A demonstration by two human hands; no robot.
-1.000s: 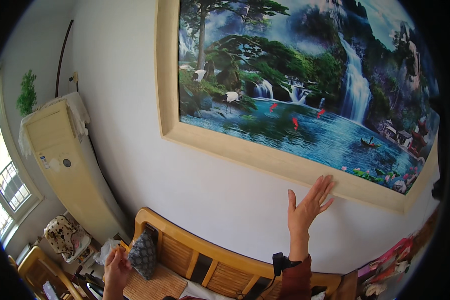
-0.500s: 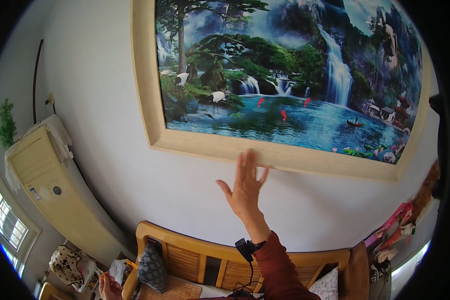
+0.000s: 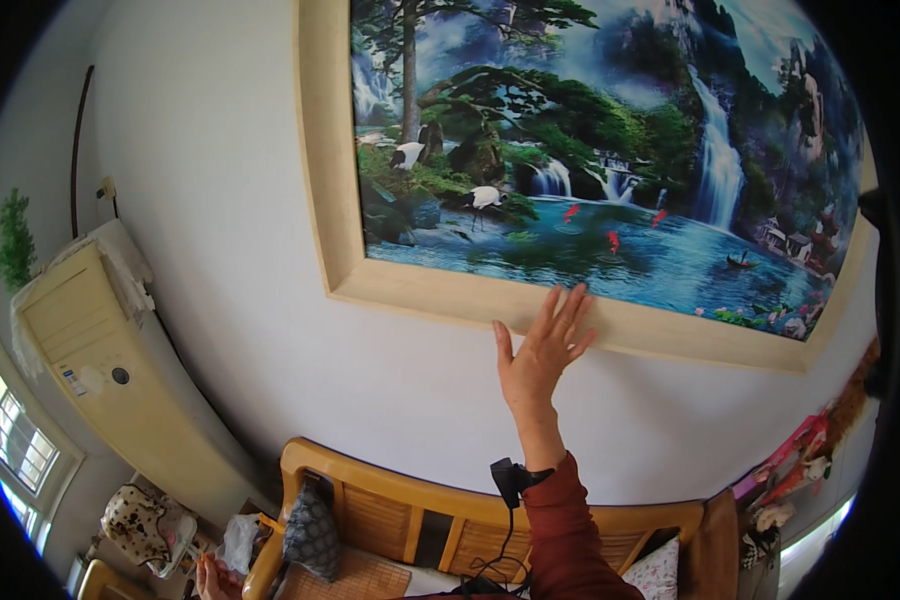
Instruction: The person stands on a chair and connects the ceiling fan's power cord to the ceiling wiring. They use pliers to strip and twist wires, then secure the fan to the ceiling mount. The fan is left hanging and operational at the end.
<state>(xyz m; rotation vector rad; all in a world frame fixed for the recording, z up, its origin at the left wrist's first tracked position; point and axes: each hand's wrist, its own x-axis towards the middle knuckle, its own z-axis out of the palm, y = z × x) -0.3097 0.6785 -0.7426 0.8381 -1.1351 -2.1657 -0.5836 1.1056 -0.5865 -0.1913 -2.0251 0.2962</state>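
Observation:
My right hand (image 3: 540,365) is raised to a large framed landscape picture (image 3: 610,225) on the wall. Its back faces me, the fingers are spread, and the thumb points up to the left. The fingertips lie over the lower bar of the cream frame (image 3: 430,295) and the picture's bottom edge; they seem to rest there. Nothing shows in this hand. A black band with a small box and cable (image 3: 510,480) is around that wrist. My left hand (image 3: 215,580) is low at the left edge of the bench, fingers curled, with a small orange bit at the tips that I cannot make out.
Below the picture stands a wooden bench (image 3: 380,480) with a grey patterned cushion (image 3: 310,535) and a pale flowered one (image 3: 655,570). A tall cream air conditioner (image 3: 120,360) stands left, near a window (image 3: 20,445). Pink and red decorations (image 3: 795,450) are at the right.
My right hand has slid to the right along the lower frame bar. The whole view has shifted a little, so the picture sits further right. My left hand stays low, fingers still curled.

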